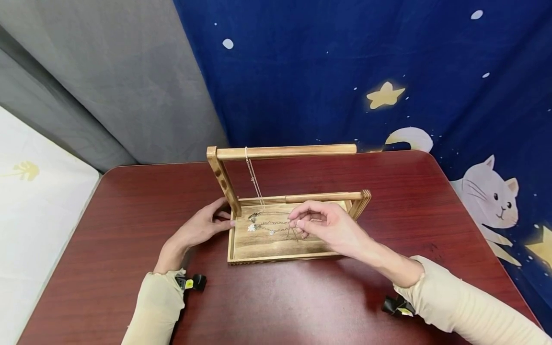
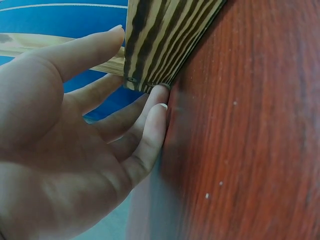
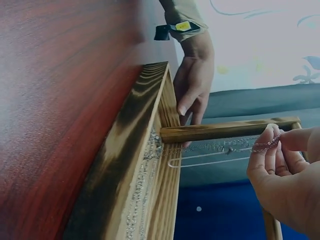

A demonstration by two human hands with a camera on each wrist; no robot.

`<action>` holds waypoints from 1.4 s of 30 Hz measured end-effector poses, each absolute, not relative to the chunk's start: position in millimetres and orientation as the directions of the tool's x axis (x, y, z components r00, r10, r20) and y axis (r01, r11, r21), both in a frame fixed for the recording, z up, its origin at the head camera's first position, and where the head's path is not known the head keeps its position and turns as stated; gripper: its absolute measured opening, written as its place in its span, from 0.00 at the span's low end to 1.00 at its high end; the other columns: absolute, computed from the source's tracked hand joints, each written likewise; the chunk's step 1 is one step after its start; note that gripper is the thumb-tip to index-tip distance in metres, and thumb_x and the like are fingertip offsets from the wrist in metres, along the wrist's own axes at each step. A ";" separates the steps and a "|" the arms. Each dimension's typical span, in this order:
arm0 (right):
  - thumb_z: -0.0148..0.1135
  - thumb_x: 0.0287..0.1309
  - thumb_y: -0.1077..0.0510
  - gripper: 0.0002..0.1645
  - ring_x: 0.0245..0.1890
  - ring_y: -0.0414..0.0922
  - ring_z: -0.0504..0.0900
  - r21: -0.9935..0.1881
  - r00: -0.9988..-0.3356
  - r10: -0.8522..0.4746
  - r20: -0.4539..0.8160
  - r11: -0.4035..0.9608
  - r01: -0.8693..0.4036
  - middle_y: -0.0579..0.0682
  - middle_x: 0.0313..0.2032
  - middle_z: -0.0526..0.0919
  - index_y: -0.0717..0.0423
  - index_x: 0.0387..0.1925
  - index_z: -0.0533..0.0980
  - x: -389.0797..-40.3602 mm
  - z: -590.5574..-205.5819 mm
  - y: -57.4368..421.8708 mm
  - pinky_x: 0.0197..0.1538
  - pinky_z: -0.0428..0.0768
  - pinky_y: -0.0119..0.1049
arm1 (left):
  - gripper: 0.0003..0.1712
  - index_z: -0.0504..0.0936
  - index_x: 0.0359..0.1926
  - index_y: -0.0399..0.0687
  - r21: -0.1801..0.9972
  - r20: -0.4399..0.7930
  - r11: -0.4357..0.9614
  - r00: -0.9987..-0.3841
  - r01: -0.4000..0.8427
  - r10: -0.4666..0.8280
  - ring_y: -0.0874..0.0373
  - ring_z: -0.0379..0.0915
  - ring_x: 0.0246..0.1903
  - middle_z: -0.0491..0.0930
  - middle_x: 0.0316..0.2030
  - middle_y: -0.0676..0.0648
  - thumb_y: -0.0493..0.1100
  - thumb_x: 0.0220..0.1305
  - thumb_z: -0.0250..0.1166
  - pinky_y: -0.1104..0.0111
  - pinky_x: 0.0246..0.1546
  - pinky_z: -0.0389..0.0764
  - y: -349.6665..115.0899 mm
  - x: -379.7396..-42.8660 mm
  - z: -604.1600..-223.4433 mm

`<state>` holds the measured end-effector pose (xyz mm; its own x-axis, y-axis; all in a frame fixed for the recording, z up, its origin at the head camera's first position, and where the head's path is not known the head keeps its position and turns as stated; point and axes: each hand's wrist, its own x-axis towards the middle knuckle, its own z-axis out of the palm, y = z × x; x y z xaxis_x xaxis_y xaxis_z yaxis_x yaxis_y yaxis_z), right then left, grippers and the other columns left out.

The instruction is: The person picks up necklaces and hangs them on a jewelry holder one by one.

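My right hand [image 1: 332, 227] pinches a fine chain necklace [image 3: 267, 145] between thumb and fingers above the tray of a wooden jewelry stand [image 1: 258, 252]. More thin chains with small pendants [image 1: 251, 228] lie in the tray, including a pale flower-shaped one; where each chain ends is too fine to tell. Another necklace [image 1: 254, 179] hangs from the stand's upper bar [image 1: 284, 152], near its left end. At the tray's left end, my left hand [image 1: 199, 227] touches the wall with thumb and fingertips, its palm off the wood [image 2: 160, 45].
The stand's single post [image 1: 225, 184] rises at the left. A lower bar [image 1: 323, 197] runs along the back to a short support [image 1: 360, 203]. Beneath is a dark red table [image 1: 276, 302]; grey [image 1: 108, 72] and blue starry curtains [image 1: 302, 72] hang behind it.
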<state>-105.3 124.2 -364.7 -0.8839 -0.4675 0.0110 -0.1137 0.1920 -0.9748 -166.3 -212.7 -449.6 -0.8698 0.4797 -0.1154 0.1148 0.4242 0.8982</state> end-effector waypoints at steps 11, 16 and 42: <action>0.62 0.64 0.67 0.09 0.32 0.52 0.82 -0.986 -0.887 -0.457 0.068 0.107 -0.131 0.58 0.41 0.85 0.64 0.46 0.81 -107.4 -350.9 130.9 0.37 0.82 0.35 | 0.37 0.61 0.71 0.38 0.886 -0.141 0.451 -0.866 0.106 0.480 0.46 0.77 0.50 0.75 0.56 0.34 0.35 0.66 0.67 0.67 0.47 0.78 -211.4 -169.6 -446.4; 0.64 0.62 0.68 0.11 0.34 0.50 0.82 -0.988 -0.882 -0.463 0.091 0.070 -0.139 0.61 0.41 0.84 0.65 0.46 0.80 -107.2 -347.5 136.1 0.38 0.82 0.35 | 0.40 0.59 0.72 0.37 0.889 -0.150 0.447 -0.859 0.099 0.490 0.45 0.77 0.49 0.77 0.53 0.33 0.34 0.64 0.68 0.69 0.45 0.79 -211.1 -170.1 -445.7; 0.62 0.59 0.75 0.10 0.31 0.42 0.83 -0.974 -0.922 -0.317 0.223 -0.098 -0.202 0.55 0.33 0.84 0.64 0.40 0.80 -105.0 -332.0 168.6 0.34 0.82 0.33 | 0.38 0.60 0.71 0.35 0.898 -0.141 0.430 -0.866 0.093 0.480 0.44 0.77 0.49 0.77 0.53 0.33 0.32 0.64 0.67 0.69 0.45 0.78 -212.6 -166.1 -448.2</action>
